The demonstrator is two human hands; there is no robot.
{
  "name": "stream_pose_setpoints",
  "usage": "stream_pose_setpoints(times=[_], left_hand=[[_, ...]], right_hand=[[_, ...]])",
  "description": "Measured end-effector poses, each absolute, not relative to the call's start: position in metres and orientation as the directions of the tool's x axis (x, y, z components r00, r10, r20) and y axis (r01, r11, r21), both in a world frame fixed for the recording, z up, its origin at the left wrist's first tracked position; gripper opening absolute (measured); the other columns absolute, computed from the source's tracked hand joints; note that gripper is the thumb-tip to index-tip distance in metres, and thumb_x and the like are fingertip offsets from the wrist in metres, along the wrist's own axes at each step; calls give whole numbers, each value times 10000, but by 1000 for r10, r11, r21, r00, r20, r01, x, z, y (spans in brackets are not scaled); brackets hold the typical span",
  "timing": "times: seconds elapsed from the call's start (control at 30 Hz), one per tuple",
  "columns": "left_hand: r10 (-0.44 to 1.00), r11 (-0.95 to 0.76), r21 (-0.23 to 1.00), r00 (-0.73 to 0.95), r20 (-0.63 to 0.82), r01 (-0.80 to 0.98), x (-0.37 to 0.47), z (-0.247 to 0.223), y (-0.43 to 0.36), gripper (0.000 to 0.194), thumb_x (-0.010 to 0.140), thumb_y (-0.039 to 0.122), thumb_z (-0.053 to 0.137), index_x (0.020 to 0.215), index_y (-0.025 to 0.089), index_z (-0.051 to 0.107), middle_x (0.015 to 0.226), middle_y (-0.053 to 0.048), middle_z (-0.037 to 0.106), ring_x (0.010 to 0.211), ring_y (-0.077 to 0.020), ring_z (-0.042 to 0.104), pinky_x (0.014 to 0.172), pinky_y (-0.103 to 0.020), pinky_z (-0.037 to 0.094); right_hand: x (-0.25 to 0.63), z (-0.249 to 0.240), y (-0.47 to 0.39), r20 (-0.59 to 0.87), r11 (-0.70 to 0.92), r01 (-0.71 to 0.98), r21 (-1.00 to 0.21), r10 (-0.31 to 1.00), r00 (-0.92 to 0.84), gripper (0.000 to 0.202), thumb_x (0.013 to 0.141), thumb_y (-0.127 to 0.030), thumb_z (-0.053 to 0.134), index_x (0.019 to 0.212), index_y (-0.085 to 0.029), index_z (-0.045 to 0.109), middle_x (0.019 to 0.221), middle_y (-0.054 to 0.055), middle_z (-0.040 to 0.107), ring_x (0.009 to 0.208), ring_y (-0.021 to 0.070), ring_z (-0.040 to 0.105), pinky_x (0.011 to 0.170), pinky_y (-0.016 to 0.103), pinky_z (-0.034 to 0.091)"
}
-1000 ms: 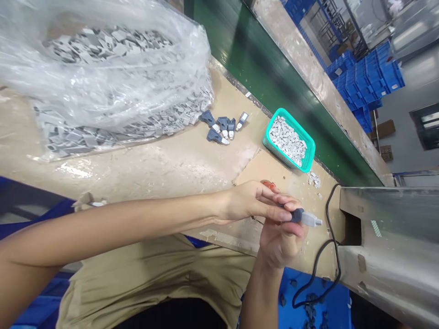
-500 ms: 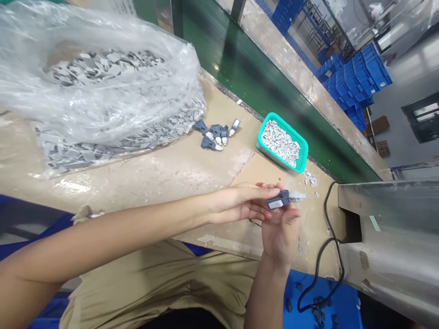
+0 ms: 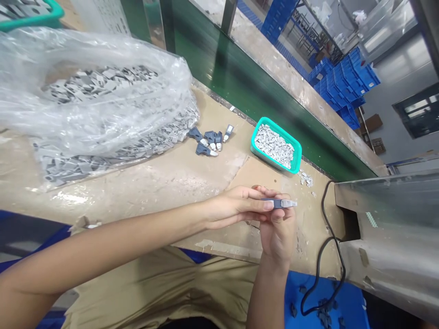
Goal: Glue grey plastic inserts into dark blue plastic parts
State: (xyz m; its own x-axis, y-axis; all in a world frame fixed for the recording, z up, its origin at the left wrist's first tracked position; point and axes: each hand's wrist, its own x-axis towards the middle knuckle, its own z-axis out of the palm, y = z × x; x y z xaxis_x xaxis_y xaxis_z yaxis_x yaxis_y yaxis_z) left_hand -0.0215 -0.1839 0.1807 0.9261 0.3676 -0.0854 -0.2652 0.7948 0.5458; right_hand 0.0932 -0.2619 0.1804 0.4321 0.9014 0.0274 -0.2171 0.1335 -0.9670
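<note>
My left hand (image 3: 245,205) reaches in from the left, its thumb pressing a dark blue-grey plastic part with a pale translucent tip (image 3: 287,204) against the fingers. From below comes my right hand (image 3: 277,233), its thumb and fingers closed about the same part near the base of the tip. The narrow side of the part faces up, and the tip points right. Beyond the hands, several similar dark parts with pale tips (image 3: 205,149) lie in a loose group on the cardboard-covered table (image 3: 164,178).
A green basket (image 3: 253,147) holds small pale pieces, with loose pieces (image 3: 305,178) beside it. A clear plastic bag (image 3: 113,119) of grey-white pieces fills the left. Behind runs a green belt (image 3: 240,82). A black cable (image 3: 324,219) and metal housing (image 3: 394,228) stand right; a blue bin (image 3: 291,285) sits below.
The part has turned from its broad face with a white patch to its narrow side. My right thumb and fingers have closed in on it. The view has shifted slightly.
</note>
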Motion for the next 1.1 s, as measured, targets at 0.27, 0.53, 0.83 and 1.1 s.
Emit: stream_pose_setpoints(times=[0.27,0.53,0.83,1.1], left_hand=[[608,547,754,792,-60,-363,-26,182,-182,353,671,222,840,1015,207,763,1102,-53,740,1095,-210,668,970,-294,508],[629,511,804,770,-107,-305,-26,179,-184,411,646,274,852,1032,173,751,1073,-72,744,1044,-225,695,964,-321,535],[660,453,831,749,-68,-323,-25,178,-186,448,615,256,864,1029,141,736,1036,-89,755,997,-233,712,920,-329,567],[729,272,905,684,29,-327,-30,181,-188,468,643,311,848,1070,155,737,1036,-78,755,986,-238,706,938,-341,556]], right_hand=[[99,187,-273,310,307,118,-944,713,629,351,811,-471,724,1076,-243,704,1021,69,712,965,217,675,910,438,528],[96,196,-278,374,234,292,-927,589,717,146,770,-278,776,881,-190,741,860,41,716,798,177,680,800,361,562],[97,198,-279,375,176,342,-923,600,706,139,743,-233,792,856,-167,746,803,48,739,716,177,694,700,331,576],[103,197,-279,361,188,320,-929,651,667,132,730,-237,801,848,-194,761,805,40,747,756,194,704,776,381,578]])
